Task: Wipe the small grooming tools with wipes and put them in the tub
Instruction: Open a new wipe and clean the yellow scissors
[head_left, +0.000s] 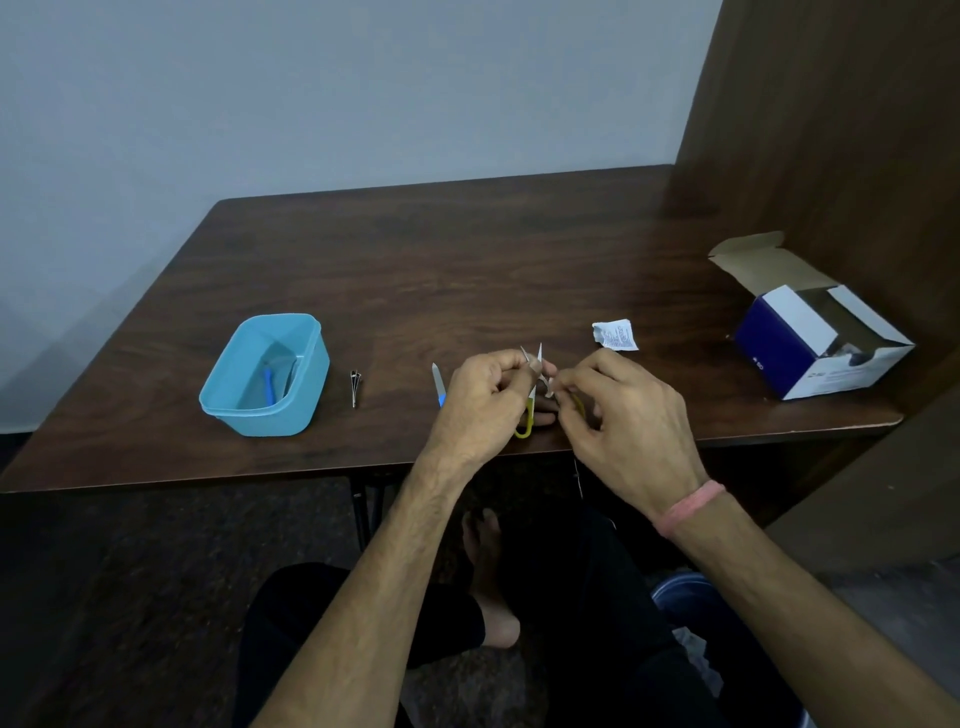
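Left hand: my left hand (480, 402) curls its fingers round the yellow-handled snips (531, 387), blade tips poking up past the knuckles, handle loop showing below.
Right hand: my right hand (621, 421) pinches a small white wipe (549, 388) against the blades, just beside the left thumb.
Near the hands: a blue-handled nail file (438, 383) lies touching the left hand's outer edge; a small metal clip (355, 387) sits between it and the tub.
Tub: the blue tub (311, 374) stands well left, tools already inside.
Table: torn wipe sachet (615, 335) beyond my right hand; open carton (815, 343) far right on the wooden table (415, 260).
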